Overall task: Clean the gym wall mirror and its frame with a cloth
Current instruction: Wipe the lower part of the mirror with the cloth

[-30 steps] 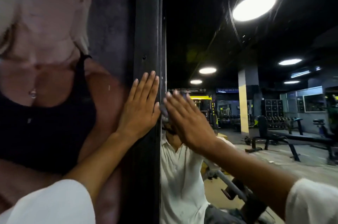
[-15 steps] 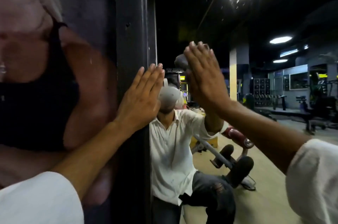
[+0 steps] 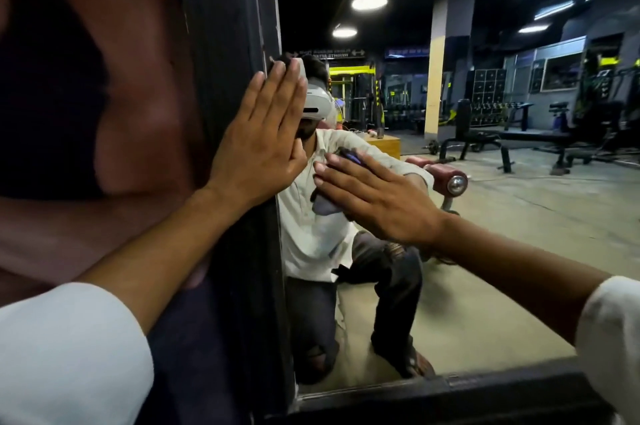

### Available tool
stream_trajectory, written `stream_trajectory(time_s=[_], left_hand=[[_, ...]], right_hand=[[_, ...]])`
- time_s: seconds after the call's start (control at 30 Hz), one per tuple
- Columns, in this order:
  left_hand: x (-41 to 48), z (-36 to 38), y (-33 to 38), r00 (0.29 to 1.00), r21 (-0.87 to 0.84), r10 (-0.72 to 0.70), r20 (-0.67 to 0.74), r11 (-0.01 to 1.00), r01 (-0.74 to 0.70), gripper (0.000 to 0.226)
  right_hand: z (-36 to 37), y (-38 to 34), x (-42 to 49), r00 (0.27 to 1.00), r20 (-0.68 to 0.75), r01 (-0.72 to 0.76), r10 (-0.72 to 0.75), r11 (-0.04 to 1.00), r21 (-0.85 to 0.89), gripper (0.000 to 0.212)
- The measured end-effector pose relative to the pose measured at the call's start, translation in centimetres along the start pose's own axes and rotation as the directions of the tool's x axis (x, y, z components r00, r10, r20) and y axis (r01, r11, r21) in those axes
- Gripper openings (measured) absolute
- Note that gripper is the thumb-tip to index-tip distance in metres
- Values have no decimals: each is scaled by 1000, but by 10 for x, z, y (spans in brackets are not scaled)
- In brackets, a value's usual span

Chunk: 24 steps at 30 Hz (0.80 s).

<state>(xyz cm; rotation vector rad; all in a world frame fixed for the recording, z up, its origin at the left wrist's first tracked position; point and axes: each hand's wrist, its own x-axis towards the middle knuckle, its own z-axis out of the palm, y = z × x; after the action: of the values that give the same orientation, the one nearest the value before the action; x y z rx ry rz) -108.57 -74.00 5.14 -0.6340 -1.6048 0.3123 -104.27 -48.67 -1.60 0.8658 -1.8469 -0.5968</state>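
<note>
Both arms are bare from wrist to mid-forearm; the left hand and right hand wear no gloves or rings; each arm ends in a loose white sleeve, cuffs pushed back, fabric plain.

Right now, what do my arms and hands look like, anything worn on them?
Both hands are bare: no gloves, rings or watch visible on the left hand or right hand. Forearms are uncovered, with a white left sleeve and white right sleeve ending well above the wrists.
</note>
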Motion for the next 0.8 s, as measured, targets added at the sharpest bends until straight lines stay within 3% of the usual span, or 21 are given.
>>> stream_trajectory(time_s=[0.07, 0.17, 0.3, 0.37, 0.47, 0.53, 0.6, 0.7, 0.73, 0.8], left_hand=[[-1, 1, 0, 1000, 2, 0, -6, 1000, 0, 76], [-1, 1, 0, 1000, -2, -9, -15, 1000, 8, 77], [2, 0, -2, 1000, -15, 1, -5, 1000, -1, 79], [2, -1, -4, 1000, -18, -11, -9, 1000, 11, 81], [2, -3, -1, 999, -28, -22, -23, 999, 21, 81], [4, -4, 0, 1000, -42, -25, -12, 999, 25, 78], [16, -8, -3, 1000, -45, -21, -5, 999, 20, 72], [49, -13, -12, 1000, -30, 7, -9, 1000, -7, 73], [63, -13, -14, 1000, -32, 9, -5, 999, -9, 76], [92, -10, -15, 1000, -32, -13, 17, 999, 13, 79]], right_hand=[[6, -18, -8, 999, 17, -40, 40, 999, 29, 58], [26, -51, -35, 974, 132, 177, -182, 983, 48, 58], [22, -31, -26, 909, 148, 388, -390, 921, 47, 53], [2, 0, -11, 935, 120, 338, -334, 941, -15, 55], [-24, 40, 9, 1000, -10, -9, 8, 999, -54, 60], [-31, 42, 17, 995, -2, -103, 103, 993, -51, 64], [-32, 47, 20, 998, 49, 44, -40, 996, -82, 65], [-53, 97, 35, 908, 178, 405, -379, 903, -143, 57], [-65, 120, 46, 910, 171, 403, -378, 903, -149, 57], [-91, 169, 68, 994, 41, 109, -105, 988, -112, 59]])
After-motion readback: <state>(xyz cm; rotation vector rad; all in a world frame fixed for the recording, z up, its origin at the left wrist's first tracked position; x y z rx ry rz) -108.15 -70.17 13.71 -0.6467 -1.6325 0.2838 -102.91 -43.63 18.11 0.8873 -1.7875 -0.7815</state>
